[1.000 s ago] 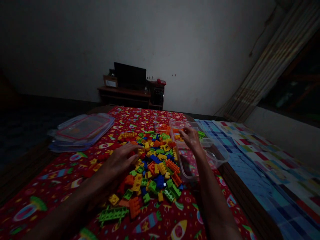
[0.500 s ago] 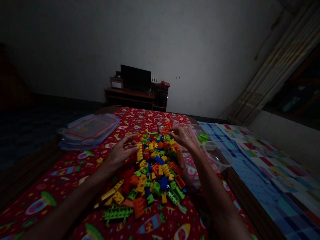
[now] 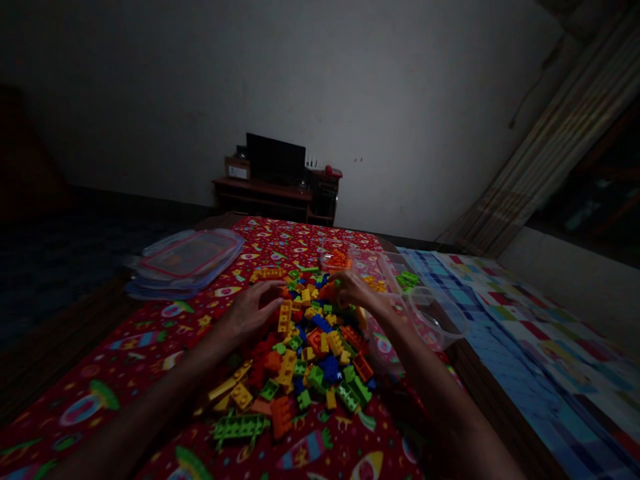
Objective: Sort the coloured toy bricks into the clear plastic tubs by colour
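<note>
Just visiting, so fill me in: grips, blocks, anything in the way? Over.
Left grip open by heaped toy blocks; right grip over their far side, hold unclear. Blocks lie on red cloth. Right forearm partly hides clear bins.

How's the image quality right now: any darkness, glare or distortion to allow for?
Head view: dim overall, floor nearly black, though the brick pile shows distinct colours; head view: a small glint in the rightmost clear container; head view: curtain leans outward, likely wide-angle stretch.

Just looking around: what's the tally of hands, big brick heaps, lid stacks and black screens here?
Hands, left hand and right hand: 2
Big brick heap: 1
Lid stack: 1
Black screen: 1
Total: 5
</note>
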Demonstrator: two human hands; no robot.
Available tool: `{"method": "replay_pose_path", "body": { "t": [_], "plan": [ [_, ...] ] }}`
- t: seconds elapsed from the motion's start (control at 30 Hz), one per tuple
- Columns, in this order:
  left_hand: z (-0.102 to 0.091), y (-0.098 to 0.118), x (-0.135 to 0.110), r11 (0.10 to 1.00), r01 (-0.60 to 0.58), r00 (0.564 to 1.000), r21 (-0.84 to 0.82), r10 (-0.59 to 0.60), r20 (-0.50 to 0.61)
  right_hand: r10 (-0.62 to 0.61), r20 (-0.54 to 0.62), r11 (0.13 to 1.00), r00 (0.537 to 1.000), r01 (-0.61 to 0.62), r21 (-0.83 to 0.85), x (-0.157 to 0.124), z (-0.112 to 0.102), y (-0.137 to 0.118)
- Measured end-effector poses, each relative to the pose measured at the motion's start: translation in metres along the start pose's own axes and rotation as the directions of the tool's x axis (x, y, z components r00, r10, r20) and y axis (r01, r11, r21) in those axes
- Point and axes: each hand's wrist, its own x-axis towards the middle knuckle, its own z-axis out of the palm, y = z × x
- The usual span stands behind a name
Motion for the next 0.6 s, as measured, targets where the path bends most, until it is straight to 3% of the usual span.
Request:
{"method": "replay_pose_path", "body": {
  "t": [0.13,0.23,0.33,0.47,0.6],
  "plan": [
    [-0.002,0.001,-0.001,0.991,-0.055,0.998,0.121,0.057,-0.016,0.005,0.156,0.984,0.988,-0.033,0.176,0.001,-0.018,-0.009],
    [-0.014,-0.004,0.005,0.960,-0.095,0.992,0.262,0.114,-0.058,-0.007,0.187,0.967,0.982,-0.041,0.251,-0.001,-0.023,-0.017],
    [-0.028,-0.020,0.012,0.931,-0.080,0.988,0.357,0.123,-0.099,0.005,0.100,0.982,0.995,-0.023,0.188,-0.004,-0.019,-0.028],
    [-0.032,-0.046,0.011,0.913,0.052,0.994,0.405,-0.008,-0.109,-0.100,-0.024,0.994,0.995,0.101,0.046,-0.004,0.000,-0.046],
    [-0.016,-0.055,0.000,0.941,0.033,0.997,0.336,-0.054,0.052,-0.211,0.078,0.971,0.974,0.218,-0.093,0.001,0.026,-0.063]
  ]
}}
